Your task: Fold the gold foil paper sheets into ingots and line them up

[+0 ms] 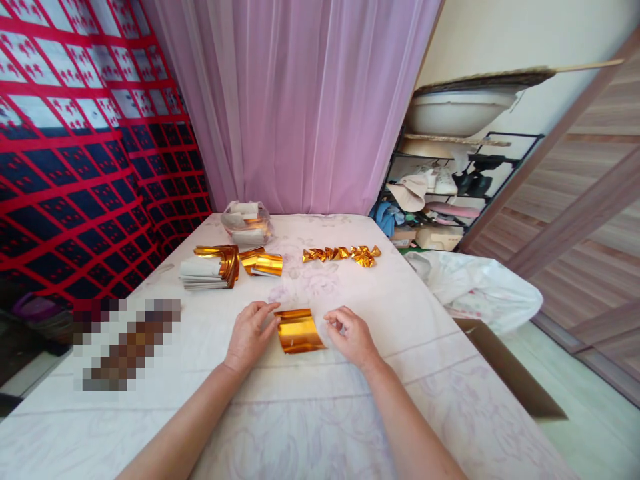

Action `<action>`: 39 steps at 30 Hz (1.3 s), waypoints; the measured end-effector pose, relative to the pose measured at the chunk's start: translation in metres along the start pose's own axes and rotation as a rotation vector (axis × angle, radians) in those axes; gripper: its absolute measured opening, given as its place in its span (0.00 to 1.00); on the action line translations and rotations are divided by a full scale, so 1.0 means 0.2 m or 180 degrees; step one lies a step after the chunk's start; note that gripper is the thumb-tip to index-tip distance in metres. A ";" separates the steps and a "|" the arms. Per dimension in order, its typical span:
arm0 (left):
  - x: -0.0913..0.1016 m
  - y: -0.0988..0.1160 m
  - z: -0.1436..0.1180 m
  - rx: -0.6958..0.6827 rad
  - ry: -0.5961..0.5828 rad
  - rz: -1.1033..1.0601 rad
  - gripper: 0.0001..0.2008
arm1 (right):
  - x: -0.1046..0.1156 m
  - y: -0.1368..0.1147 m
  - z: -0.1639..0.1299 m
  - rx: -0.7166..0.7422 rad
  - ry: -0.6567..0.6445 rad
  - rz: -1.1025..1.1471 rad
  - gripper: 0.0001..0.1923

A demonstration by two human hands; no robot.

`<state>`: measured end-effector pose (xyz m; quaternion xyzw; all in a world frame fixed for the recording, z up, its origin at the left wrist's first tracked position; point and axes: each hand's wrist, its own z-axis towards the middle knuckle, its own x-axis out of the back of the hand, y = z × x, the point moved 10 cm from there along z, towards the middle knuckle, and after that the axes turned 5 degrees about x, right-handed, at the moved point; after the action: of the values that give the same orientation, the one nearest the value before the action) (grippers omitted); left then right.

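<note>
Both bare forearms run in from the lower edge, the left from about 7 o'clock, the right from about 5 o'clock, converging toward the centre; the left hand [250, 333] lies palm down, fingers [267, 310] extended toward 2 o'clock, tips together; the right hand [353, 335] is loosely curled, its thumb and fingertips [334, 321] drawn together, pointing toward 10 o'clock; the hands sit near each other, not touching.
</note>
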<state>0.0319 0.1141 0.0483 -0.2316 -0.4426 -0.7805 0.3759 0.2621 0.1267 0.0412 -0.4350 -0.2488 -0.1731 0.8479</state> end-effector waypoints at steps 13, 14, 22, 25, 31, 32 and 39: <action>-0.09 -0.11 0.01 0.0458 -0.0137 -0.0477 0.14 | -0.21 -0.36 -0.06 0.1037 -0.1083 -0.1109 0.03; -0.09 -0.12 0.01 0.0505 -0.0152 -0.0530 0.14 | -0.21 -0.37 -0.06 0.1080 -0.1019 -0.1156 0.04; -0.07 -0.14 -0.02 0.0736 -0.0129 -0.1040 0.17 | -0.01 -0.32 -0.02 0.0515 0.0045 -0.0058 0.08; -0.02 -0.11 -0.01 0.0698 -0.0122 -0.1150 0.18 | -0.02 -0.20 -0.03 -0.0228 0.0152 0.0789 0.08; -0.08 -0.04 -0.04 0.0515 -0.0707 -0.1274 0.25 | -0.08 -0.03 -0.08 -0.1130 0.0428 0.2245 0.20; -0.10 -0.02 -0.05 0.0424 -0.0844 -0.1214 0.27 | -0.08 -0.01 -0.08 -0.1184 0.0437 0.2289 0.21; -0.16 0.09 -0.13 0.0471 -0.1371 -0.1475 0.34 | -0.10 0.00 -0.08 -0.1236 0.0380 0.2378 0.19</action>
<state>0.0660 0.0980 0.0220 -0.2566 -0.6084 -0.7441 0.1017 0.2497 0.1148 0.0225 -0.6360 0.0128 0.0776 0.7676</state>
